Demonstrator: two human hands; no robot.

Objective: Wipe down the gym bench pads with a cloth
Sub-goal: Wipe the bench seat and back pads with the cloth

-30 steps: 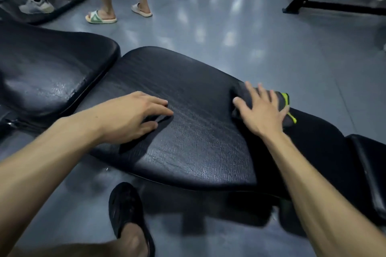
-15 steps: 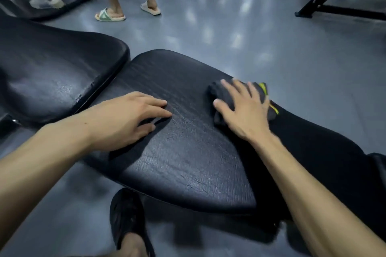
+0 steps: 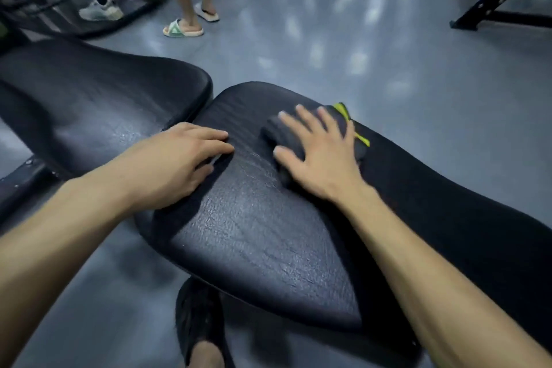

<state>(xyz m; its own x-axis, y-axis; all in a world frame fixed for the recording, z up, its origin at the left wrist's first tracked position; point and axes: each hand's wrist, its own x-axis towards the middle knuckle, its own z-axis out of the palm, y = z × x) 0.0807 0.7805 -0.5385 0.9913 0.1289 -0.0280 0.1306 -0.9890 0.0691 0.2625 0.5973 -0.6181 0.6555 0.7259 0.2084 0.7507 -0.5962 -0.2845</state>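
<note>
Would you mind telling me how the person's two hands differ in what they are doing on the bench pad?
The right hand presses a dark cloth flat against the pad, while the left hand rests on the bare bench pad with nothing under it. The right hand's fingers are spread wide; the left hand's lie close together. The right hand sits nearer the pad's far edge, the left at its near-left edge. Both lie palm down on the same pad.

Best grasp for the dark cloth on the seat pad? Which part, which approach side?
Judgement: pinch the raised bunched fold at the cloth's left end, coming from above. The right hand lies flat over the rest, pressing it onto the seat pad; the yellow-edged corner at the far side looks thin and flat, so harder to pick.
</note>
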